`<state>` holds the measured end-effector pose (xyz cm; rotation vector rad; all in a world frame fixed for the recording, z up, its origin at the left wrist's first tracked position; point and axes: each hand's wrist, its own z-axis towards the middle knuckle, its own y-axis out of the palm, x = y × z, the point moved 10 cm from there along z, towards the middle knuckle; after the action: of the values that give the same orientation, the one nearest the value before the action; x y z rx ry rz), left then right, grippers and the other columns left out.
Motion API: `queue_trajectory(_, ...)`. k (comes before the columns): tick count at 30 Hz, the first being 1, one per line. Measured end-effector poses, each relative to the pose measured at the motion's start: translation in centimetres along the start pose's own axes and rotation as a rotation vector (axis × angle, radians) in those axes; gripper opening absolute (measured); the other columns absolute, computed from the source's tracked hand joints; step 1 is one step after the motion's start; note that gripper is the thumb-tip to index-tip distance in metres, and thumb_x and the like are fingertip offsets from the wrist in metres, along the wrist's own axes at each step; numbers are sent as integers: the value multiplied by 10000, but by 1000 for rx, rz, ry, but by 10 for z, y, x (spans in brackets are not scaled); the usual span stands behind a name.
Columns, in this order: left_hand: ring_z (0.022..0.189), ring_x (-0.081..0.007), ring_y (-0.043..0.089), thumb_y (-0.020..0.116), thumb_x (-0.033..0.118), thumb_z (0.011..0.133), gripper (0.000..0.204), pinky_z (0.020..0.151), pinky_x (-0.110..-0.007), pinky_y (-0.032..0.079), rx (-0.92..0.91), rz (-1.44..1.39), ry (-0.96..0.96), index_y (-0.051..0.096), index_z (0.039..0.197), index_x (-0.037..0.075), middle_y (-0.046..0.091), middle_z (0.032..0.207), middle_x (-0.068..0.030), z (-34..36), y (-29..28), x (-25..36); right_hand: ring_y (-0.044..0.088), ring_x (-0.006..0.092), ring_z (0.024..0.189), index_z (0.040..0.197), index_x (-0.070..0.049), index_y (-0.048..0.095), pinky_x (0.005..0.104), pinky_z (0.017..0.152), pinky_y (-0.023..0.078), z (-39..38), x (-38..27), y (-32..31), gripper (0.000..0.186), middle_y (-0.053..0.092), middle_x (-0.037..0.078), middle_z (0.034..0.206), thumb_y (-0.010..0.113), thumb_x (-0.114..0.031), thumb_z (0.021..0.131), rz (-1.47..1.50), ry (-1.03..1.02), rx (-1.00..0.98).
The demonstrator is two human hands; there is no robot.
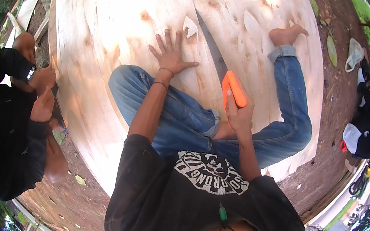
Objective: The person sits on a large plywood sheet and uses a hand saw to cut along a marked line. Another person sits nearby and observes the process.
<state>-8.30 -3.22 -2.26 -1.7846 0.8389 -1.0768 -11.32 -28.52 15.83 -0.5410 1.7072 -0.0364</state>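
Vividly orange-handled, a handsaw [220, 62] with a long, tapering grey blade [211, 42].

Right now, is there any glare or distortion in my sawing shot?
Head view: bright glare bleaches patches near the top of the wood sheet; head view: the orange-handled saw reads clearly, while the sheet's sides look bowed by the fisheye.

Orange-handled saw [219, 58] over pale plywood [253, 66]
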Motion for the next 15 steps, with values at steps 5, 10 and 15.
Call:
queue_trajectory(5, 1534, -527, -193, 771, 865, 542, 1485, 1072, -833, -110, -5, -16, -4, 74, 1681, 215, -65, 1729, -211, -1, 1, -1, 667, 177, 1104, 1439, 72, 542, 304, 934, 514, 3, 10, 3, 449, 689, 192, 1296, 563, -31, 1003, 16, 22, 0)
queue_trajectory(10, 1538, -521, -187, 774, 868, 533, 1488, 1077, -835, -96, 32, -1, -6, 82, 1680, 218, -55, 1730, -209, -1, -3, -2, 680, 169, 967, 1445, 50, 548, 302, 875, 527, -49, -7, -25, 455, 715, 179, 1223, 586, -48, 1002, -84, -172, 39)
queue_trajectory(15, 1539, -517, -188, 766, 875, 533, 1486, 1079, -840, -77, 0, 13, -17, 86, 1680, 218, -53, 1732, -201, 3, -5, 4, 702, 193, 1040, 1446, 74, 532, 312, 928, 535, 19, 22, 4, 458, 711, 190, 1251, 582, -45, 1006, 95, 171, -10)
